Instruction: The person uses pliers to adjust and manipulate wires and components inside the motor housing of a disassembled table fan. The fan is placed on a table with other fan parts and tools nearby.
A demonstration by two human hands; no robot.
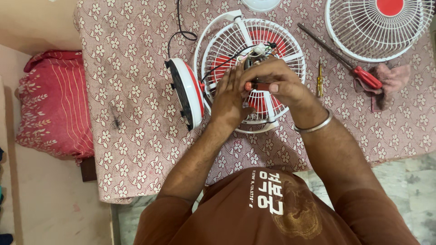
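While flat against the fan guard (254,68), left hand (229,97) open; right hand (272,81) gripping a red-handled tool (256,86).

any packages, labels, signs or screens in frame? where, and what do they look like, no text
No packages, signs or screens.
Shirt print: white lettering in a short block on the chest of the person's brown shirt, bottom centre.
Shirt emblem: faded tan roundish graphic beside the lettering.
Red disc: plain round centre on the white fan grille, top right; no print visible.
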